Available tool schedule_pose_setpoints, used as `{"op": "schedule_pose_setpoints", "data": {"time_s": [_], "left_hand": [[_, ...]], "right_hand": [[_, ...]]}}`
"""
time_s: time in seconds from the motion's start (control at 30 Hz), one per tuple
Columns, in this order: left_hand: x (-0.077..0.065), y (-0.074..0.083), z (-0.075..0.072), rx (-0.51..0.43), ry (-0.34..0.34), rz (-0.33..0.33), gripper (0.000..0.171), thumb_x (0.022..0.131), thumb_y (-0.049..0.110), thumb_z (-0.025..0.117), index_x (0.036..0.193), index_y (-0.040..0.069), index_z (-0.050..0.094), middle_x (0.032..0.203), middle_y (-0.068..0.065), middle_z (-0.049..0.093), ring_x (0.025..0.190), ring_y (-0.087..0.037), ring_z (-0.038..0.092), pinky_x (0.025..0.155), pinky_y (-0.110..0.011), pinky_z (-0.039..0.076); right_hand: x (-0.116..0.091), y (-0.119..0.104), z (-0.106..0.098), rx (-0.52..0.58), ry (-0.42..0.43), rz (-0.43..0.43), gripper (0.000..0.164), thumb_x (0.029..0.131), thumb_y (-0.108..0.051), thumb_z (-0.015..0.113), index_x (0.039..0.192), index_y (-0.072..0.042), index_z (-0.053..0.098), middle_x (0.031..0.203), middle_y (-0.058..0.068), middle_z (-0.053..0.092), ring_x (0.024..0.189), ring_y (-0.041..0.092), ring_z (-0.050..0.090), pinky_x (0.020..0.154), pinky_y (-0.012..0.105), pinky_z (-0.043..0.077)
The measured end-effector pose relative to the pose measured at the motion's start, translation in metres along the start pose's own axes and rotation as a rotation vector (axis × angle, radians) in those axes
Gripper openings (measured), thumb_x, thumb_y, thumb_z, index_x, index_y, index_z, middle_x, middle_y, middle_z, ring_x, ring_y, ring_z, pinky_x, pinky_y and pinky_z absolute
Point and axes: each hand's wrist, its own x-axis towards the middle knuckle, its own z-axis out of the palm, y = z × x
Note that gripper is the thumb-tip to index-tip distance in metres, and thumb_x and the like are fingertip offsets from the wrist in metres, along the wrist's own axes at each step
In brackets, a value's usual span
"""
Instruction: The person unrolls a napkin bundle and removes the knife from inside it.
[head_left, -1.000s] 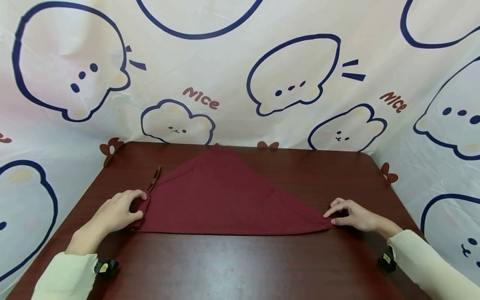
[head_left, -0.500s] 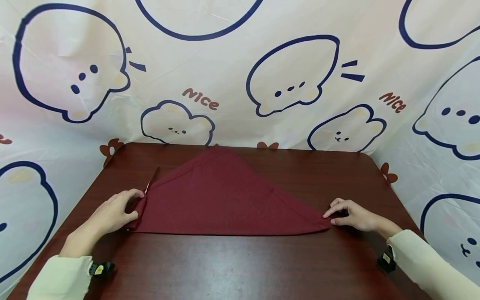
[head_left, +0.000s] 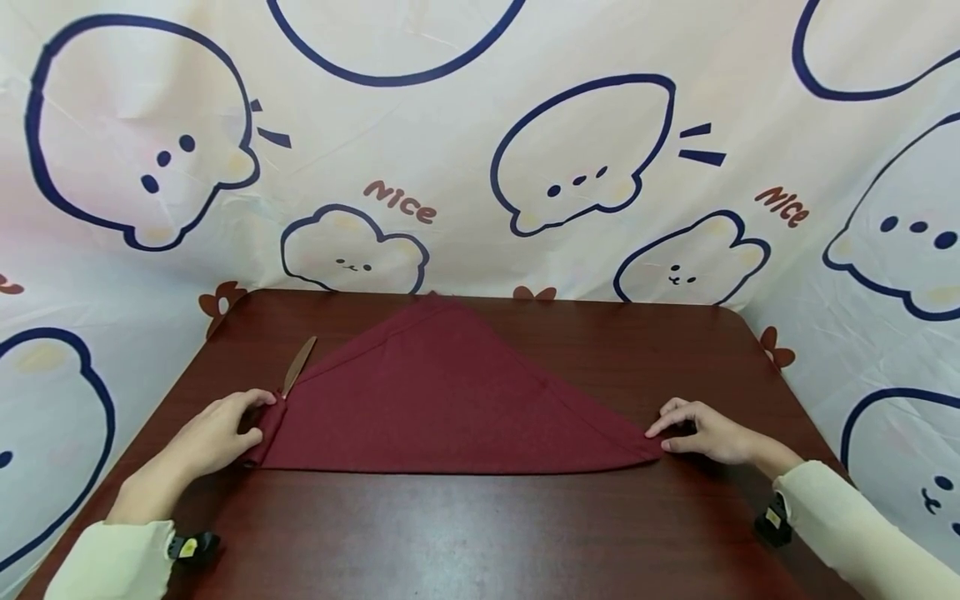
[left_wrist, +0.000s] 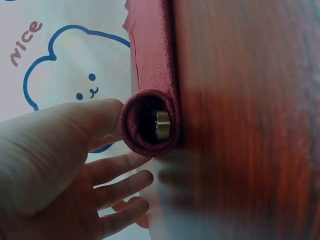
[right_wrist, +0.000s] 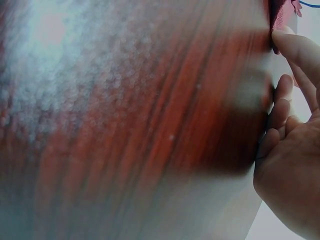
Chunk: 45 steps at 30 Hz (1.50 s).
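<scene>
The two hands are well apart. The left hand [head_left: 206,440] grips the rolled left end of a maroon cloth [head_left: 442,400] between thumb and fingers; the right hand [head_left: 708,432] pinches its right corner. The cloth lies across the tabletop [head_left: 465,533], its peak at the far edge. A gold-coloured utensil [head_left: 299,367] juts from the roll toward the far left corner. Behind hangs a cartoon-printed sheet [head_left: 450,142].

the head view looks forward and down over the table [head_left: 480,533] to its far edge; the wrist views, tilted sideways, sit close at the left hand [head_left: 204,435] and right hand [head_left: 708,431]; all three share the cloth [head_left: 450,392].
</scene>
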Motion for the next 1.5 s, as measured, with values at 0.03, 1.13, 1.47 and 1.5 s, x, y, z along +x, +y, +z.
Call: {"op": "schedule_pose_setpoints", "data": {"time_s": [0.03,1.13,1.47,1.5], "left_hand": [[0.000,0.000,0.000,0.001,0.003,0.002,0.042,0.087,0.004,0.067,0.126,-0.004,0.058,0.126,-0.033,0.059,0.117,-0.050,0.056,0.094,-0.067,0.046],[0.000,0.014,0.008,0.119,0.058,0.040,0.040,0.082,0.008,0.079,0.120,0.000,0.071,0.130,-0.032,0.054,0.119,-0.054,0.046,0.093,-0.072,0.042],[0.000,0.005,0.006,0.063,0.068,0.031,0.035,0.082,0.005,0.074,0.116,0.003,0.067,0.128,-0.031,0.057,0.119,-0.053,0.047,0.094,-0.070,0.042],[0.000,0.004,0.005,0.055,0.069,0.032,0.035,0.082,0.005,0.074,0.116,0.003,0.066,0.128,-0.032,0.056,0.119,-0.053,0.046,0.094,-0.070,0.042]], "right_hand": [[0.000,-0.001,0.000,0.000,0.002,-0.004,0.018,0.092,-0.011,0.072,0.110,-0.012,0.078,0.106,0.003,0.057,0.098,0.001,0.049,0.082,0.021,0.043],[-0.002,-0.001,0.001,0.005,0.005,-0.037,0.018,0.092,-0.010,0.072,0.109,-0.012,0.078,0.104,0.001,0.059,0.097,0.005,0.051,0.081,0.022,0.042],[-0.003,-0.001,0.002,0.001,0.001,-0.025,0.018,0.092,-0.012,0.072,0.109,-0.013,0.078,0.105,0.003,0.058,0.098,0.003,0.050,0.082,0.022,0.042],[-0.002,0.000,0.001,-0.002,0.004,-0.025,0.018,0.092,-0.012,0.072,0.109,-0.013,0.078,0.104,0.002,0.058,0.098,0.004,0.051,0.082,0.022,0.043]]}}
